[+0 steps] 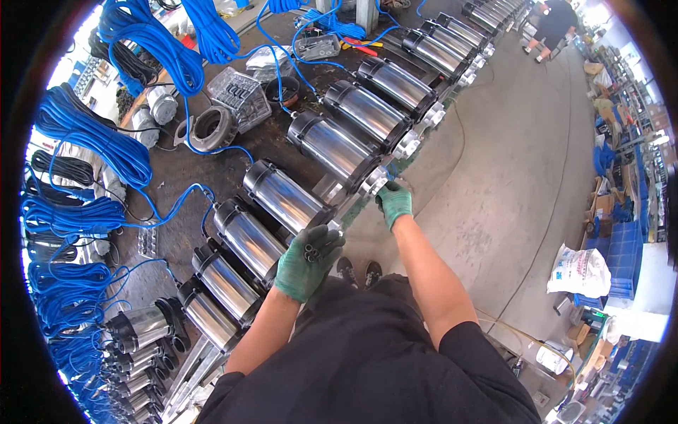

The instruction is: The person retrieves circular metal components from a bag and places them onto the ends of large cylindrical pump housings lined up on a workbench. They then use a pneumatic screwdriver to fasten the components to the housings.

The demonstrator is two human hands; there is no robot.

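Observation:
My left hand, in a green glove with a darkened palm, is turned up and cupped around several small dark rings. It is close to the end of a shiny steel motor cylinder with black end caps. My right hand, also gloved in green, has its fingers closed at the silver end fitting of the steel motor one place farther along the row. Whether a small part sits between the right fingertips is hidden.
More steel motors lie side by side along the dark workbench. Coiled blue cables, a metal ring casting and a clear parts box are on the left. A person stands far right, near shelves and a white sack.

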